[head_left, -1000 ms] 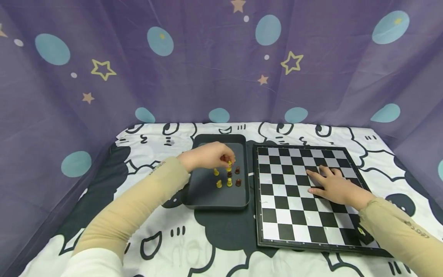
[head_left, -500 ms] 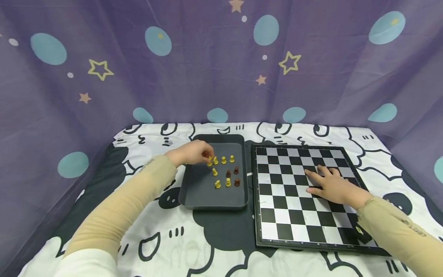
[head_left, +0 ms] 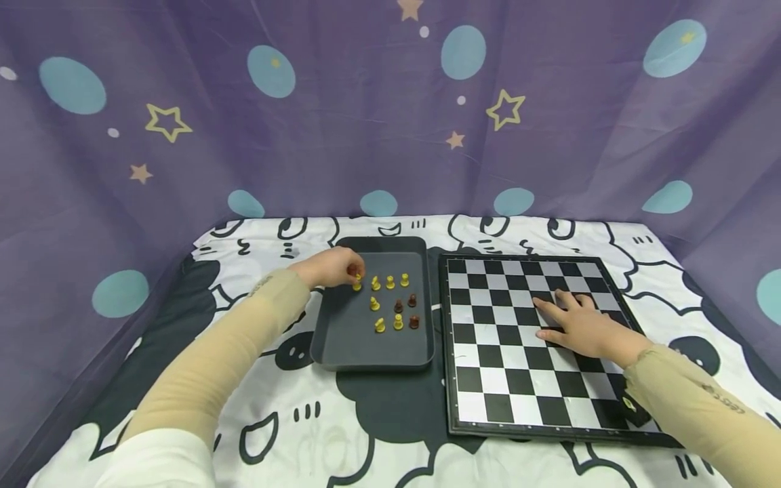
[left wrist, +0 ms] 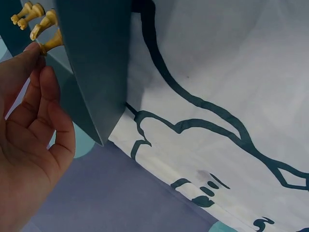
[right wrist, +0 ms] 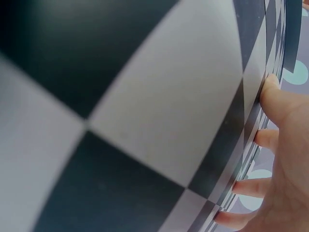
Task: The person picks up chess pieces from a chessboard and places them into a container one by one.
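My left hand point(head_left: 334, 266) is over the back left of a dark grey tray point(head_left: 348, 346). Its thumb and fingertips pinch the top of a yellow chess piece point(left wrist: 52, 43), which stands on or just at the tray floor. To its right is a row of yellow chess pieces, among them a yellow pawn-like piece point(head_left: 390, 282). More yellow pieces and a few brown chess pieces point(head_left: 413, 322) stand nearer the front. On the black-and-white chessboard point(head_left: 494, 379) my right hand point(head_left: 586, 330) rests with its fingers spread, holding nothing.
A small dark item with a yellow-green mark point(head_left: 634, 409) lies at the board's front right corner, partly behind the right sleeve. Below everything is a patterned white-and-black cloth point(head_left: 317, 434). A purple curtain point(head_left: 342, 149) hangs behind.
My left hand has moved left from above the tray's middle, with a yellow piece in its fingers, to the left end of the back row. The right hand has stayed on the board.
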The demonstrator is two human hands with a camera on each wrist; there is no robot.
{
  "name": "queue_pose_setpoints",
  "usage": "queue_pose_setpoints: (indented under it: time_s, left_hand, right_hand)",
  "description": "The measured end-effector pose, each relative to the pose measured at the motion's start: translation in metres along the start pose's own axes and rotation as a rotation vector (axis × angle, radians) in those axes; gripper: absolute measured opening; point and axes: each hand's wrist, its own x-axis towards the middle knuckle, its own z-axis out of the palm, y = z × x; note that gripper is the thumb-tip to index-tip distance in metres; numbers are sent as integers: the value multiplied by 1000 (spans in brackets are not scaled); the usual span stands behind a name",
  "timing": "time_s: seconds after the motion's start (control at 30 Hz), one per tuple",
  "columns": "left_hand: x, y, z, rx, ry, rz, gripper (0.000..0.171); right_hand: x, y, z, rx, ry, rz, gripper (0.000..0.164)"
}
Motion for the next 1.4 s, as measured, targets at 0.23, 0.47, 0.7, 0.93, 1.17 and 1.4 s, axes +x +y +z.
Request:
queue_pose_setpoints:
  time_s: [0.23, 0.47, 0.7, 0.93, 1.17, 1.4]
  left_hand:
    - [2, 0, 3, -2, -26, -11, 11]
    - [1, -2, 8, -3, -41, -34, 12]
    - [-3, -4, 10, -2, -46, -37, 12]
    - [-4, -6, 10, 1, -40, -42, 17]
    - [-3, -4, 9, -10, -35, -45, 23]
    - [-6, -2, 7, -34, 12, -27, 24]
  right_hand:
    - [-1, -1, -2, -5, 8, -3, 78]
    - [0, -1, 0, -9, 6, -2, 78]
    - [2, -2, 3, -3, 10, -16, 77]
    - [3, -1, 0, -8, 9, -19, 76]
    - [0, 4, 4, 8, 16, -13, 75]
    - [1, 7, 4, 15, 27, -14, 76]
